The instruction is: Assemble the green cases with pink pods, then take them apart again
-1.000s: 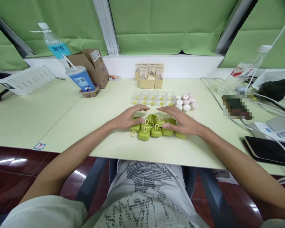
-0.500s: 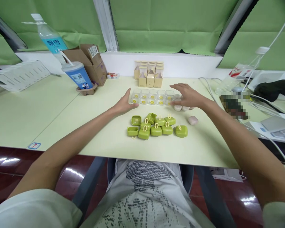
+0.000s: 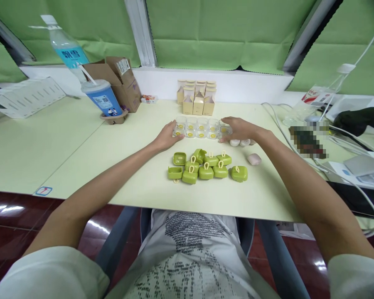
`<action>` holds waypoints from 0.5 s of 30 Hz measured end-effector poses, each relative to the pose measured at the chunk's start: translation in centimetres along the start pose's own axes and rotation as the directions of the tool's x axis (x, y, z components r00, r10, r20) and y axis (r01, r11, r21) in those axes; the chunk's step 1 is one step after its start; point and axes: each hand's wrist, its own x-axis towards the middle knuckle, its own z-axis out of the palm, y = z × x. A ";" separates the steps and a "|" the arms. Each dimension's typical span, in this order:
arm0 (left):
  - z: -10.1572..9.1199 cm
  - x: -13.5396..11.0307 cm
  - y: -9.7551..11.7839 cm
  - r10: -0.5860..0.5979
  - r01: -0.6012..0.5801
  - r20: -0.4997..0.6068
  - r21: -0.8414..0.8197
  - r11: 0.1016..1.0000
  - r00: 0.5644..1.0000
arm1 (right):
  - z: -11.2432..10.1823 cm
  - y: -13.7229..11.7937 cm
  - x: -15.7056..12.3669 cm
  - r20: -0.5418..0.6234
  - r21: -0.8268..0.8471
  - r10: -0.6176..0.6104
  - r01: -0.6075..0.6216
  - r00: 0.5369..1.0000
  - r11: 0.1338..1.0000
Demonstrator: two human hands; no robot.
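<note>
A row of small clear plastic boxes (image 3: 199, 128) with yellow smiley marks lies mid-table. My left hand (image 3: 168, 136) presses against the row's left end, fingers together and stretched. My right hand (image 3: 238, 128) rests on the row's right end, fingers curved over the last box. Nearer me sits a cluster of green cases (image 3: 205, 166) with yellow loops, untouched. White and pink rounded pieces (image 3: 243, 142) lie under my right wrist, and one pink piece (image 3: 254, 159) lies apart.
Small beige cartons (image 3: 197, 97) stand at the back. A blue cup (image 3: 104, 99), a water bottle (image 3: 65, 47) and a cardboard box (image 3: 120, 81) are back left. Cables, a phone (image 3: 355, 199) and a second bottle (image 3: 318, 97) crowd the right side.
Both hands left the green cases, reached forward, and now close in on the two ends of the clear box row. One pink piece lies separate by the green cases.
</note>
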 end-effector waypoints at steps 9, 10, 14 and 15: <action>-2.7 1.9 0.8 0.017 -0.026 0.129 0.068 0.997 0.992 | -0.5 -1.7 0.9 0.007 0.072 -0.040 0.040 0.999 0.997; -3.0 2.7 1.0 0.056 -0.073 0.186 0.085 0.994 0.981 | -0.5 -2.1 1.3 0.008 0.077 -0.061 0.060 0.998 0.995; -3.1 5.4 2.3 0.105 -0.148 0.338 0.103 0.984 0.935 | -0.1 -3.8 2.7 0.015 0.069 -0.122 0.120 0.992 0.990; -2.8 5.7 2.6 0.112 -0.157 0.354 0.102 0.982 0.929 | 0.1 -4.1 2.9 0.008 0.060 -0.132 0.131 0.991 0.990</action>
